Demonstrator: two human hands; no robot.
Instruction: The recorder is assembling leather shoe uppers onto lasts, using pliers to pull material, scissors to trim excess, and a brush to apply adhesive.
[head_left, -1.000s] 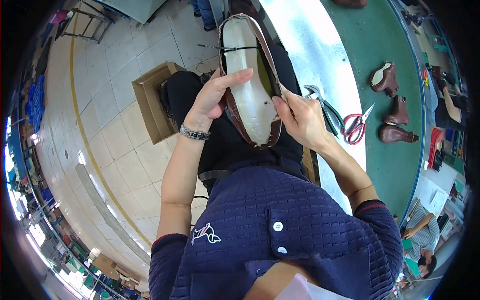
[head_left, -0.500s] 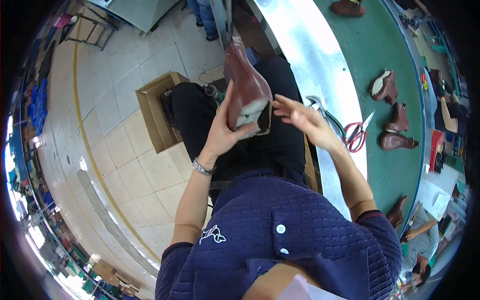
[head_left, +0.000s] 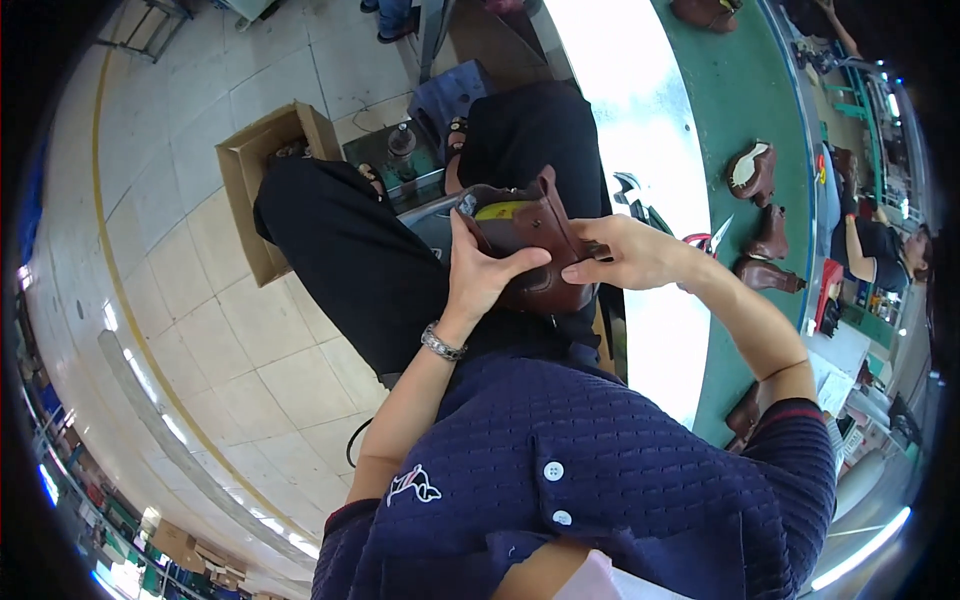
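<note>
A brown leather boot [head_left: 545, 230] is held above my lap, its open top turned up and showing a yellow form [head_left: 497, 211] inside. My left hand [head_left: 480, 275] wraps its left side, the thumb pressed on the leather. From the other side, my right hand [head_left: 635, 253] grips the boot, with the thumb on the near leather and the fingers partly hidden behind it. Just beyond my right hand, pincers [head_left: 628, 188] with dark handles lie on the metal bench edge. Red-handled scissors [head_left: 698, 240] lie beside my right wrist, partly covered by it.
Several brown boots, one showing a pale sole [head_left: 748, 170], lie on the green bench surface [head_left: 715, 110] to the right. A cardboard box [head_left: 240, 200] stands on the floor left of my knee. A clear bottle [head_left: 402, 140] stands between my legs. Co-workers sit across the bench.
The boot has been turned from sole showing to opening up and brought nearer my body. My right hand, earlier free beside it, now grips it. My left knee has swung outward.
</note>
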